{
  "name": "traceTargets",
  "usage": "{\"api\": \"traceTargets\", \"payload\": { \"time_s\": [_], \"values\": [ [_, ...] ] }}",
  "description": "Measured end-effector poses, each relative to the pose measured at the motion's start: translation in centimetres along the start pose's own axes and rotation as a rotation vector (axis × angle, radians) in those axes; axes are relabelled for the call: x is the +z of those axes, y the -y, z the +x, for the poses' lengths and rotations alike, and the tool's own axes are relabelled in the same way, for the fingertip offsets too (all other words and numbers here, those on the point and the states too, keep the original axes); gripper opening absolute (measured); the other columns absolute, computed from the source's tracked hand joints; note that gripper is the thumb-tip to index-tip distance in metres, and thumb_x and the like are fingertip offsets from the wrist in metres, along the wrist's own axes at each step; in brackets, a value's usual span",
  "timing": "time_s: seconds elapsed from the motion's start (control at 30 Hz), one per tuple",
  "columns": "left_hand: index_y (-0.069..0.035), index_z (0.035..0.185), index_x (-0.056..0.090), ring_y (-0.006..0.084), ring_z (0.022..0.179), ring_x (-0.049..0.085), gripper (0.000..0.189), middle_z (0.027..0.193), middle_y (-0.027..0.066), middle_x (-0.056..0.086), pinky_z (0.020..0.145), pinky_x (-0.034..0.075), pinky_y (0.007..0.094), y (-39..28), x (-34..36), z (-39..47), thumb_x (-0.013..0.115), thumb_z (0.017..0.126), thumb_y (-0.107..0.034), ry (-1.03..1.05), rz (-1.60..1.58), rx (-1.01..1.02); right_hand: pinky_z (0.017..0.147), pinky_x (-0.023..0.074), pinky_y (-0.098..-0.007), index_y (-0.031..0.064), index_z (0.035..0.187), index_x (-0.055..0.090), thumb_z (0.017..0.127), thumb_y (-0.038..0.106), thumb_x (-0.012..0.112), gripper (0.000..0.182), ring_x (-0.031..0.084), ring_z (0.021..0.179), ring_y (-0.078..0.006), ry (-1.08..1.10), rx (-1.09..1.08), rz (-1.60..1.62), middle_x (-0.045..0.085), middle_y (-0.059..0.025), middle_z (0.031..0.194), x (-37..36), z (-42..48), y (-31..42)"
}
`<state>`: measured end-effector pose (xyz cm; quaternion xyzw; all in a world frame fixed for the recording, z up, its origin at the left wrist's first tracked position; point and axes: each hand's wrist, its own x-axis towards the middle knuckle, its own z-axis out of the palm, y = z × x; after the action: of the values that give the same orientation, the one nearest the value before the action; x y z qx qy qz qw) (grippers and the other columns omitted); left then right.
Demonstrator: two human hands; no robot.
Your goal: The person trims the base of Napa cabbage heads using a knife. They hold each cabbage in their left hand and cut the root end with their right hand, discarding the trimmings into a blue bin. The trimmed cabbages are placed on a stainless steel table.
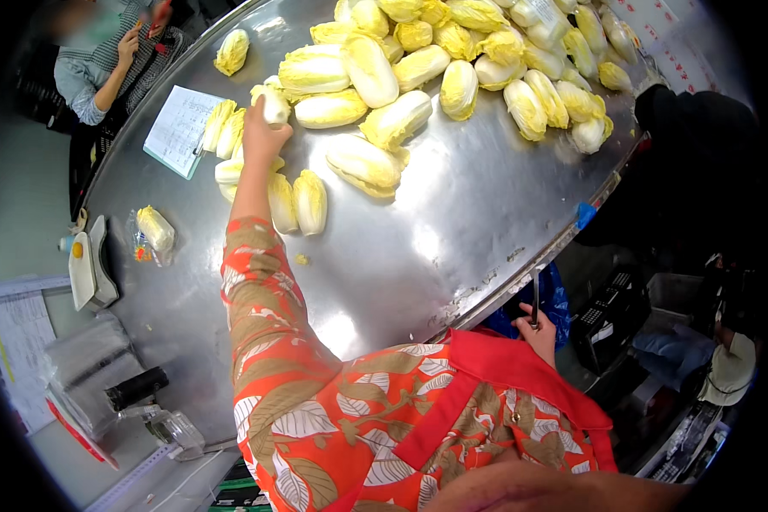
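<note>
My left hand reaches far across the metal table and grips a small napa cabbage; its fingertips are partly hidden. Beside that wrist lie a few trimmed napa cabbages, and another pair rests just left of the hand. Low at the table's near edge, my right hand holds a knife with its blade pointing up. A large heap of napa cabbages covers the far side. One big head lies apart, nearer to me.
A clipboard with written sheets lies on the steel tabletop. A bagged cabbage is near a weighing scale. Plastic bags and a black roll sit lower left. Across the table is another person; a blue bag hangs below the edge.
</note>
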<state>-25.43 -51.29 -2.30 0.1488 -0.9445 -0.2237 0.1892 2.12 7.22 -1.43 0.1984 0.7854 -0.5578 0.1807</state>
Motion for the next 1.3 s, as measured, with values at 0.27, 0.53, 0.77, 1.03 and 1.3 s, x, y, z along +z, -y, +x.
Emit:
{"api": "traceTargets", "payload": {
  "time_s": [0.27, 0.53, 0.77, 1.03, 1.3],
  "values": [
    [-0.007, 0.14, 0.039, 0.0258, 0.115, 0.058, 0.065, 0.13, 0.0121, 0.053, 0.088, 0.055, 0.0391, -6.3, -10.4, -10.2, 0.061, 0.082, -0.027, 0.164, -1.244, -0.361, 0.046, 0.0394, -0.0174, -0.0032, 0.125, 0.055, 0.087, 0.006, 0.064, 0.04, 0.052, 0.056, -0.004, -0.004, -0.041, 0.206, 0.069, -0.0087, 0.091, 0.0, -0.8, 1.2],
    [-0.008, 0.128, 0.051, 0.0173, 0.101, 0.058, 0.071, 0.111, 0.0077, 0.058, 0.088, 0.048, 0.0317, -21.7, -5.2, -22.7, 0.06, 0.078, -0.058, 1.114, -1.393, -0.103, 0.044, 0.0383, -0.0168, -0.0064, 0.136, 0.04, 0.086, 0.008, 0.054, 0.054, 0.054, 0.056, -0.0071, 0.302, -0.324, 0.512, 0.061, -0.0184, 0.12, 0.6, -1.2, 9.0],
    [-0.003, 0.14, 0.038, 0.0182, 0.105, 0.058, 0.078, 0.121, 0.0133, 0.058, 0.094, 0.046, 0.0327, -31.5, -1.7, -26.1, 0.069, 0.078, -0.04, 1.067, -1.239, 0.103, 0.093, 0.0458, -0.029, -0.0068, 0.133, 0.042, 0.082, 0.002, 0.065, 0.057, 0.058, 0.108, -0.0171, 0.384, -0.249, 0.654, 0.058, -0.0125, 0.121, -0.8, -2.0, 7.8],
    [0.005, 0.128, 0.048, 0.0199, 0.109, 0.057, 0.075, 0.122, 0.0135, 0.058, 0.094, 0.046, 0.0334, -35.2, 2.4, -28.9, 0.078, 0.069, -0.032, 1.366, -1.442, -0.027, 0.066, 0.0481, -0.0198, -0.0017, 0.123, 0.058, 0.083, 0.012, 0.069, 0.044, 0.062, 0.075, -0.0082, 0.215, -0.191, 0.575, 0.067, -0.0045, 0.094, -4.5, -1.4, 4.4],
    [0.002, 0.115, 0.058, 0.0151, 0.091, 0.062, 0.051, 0.1, 0.009, 0.066, 0.082, 0.05, 0.0291, -34.3, 1.2, -27.1, 0.076, 0.073, -0.02, 1.345, -0.783, 0.314, 0.057, 0.0472, -0.0319, 0.0067, 0.09, 0.07, 0.078, 0.013, 0.067, 0.014, 0.064, 0.062, -0.0233, -0.172, -0.487, -0.084, 0.064, -0.0103, 0.069, -2.5, -2.4, 2.5]
  ]
}}
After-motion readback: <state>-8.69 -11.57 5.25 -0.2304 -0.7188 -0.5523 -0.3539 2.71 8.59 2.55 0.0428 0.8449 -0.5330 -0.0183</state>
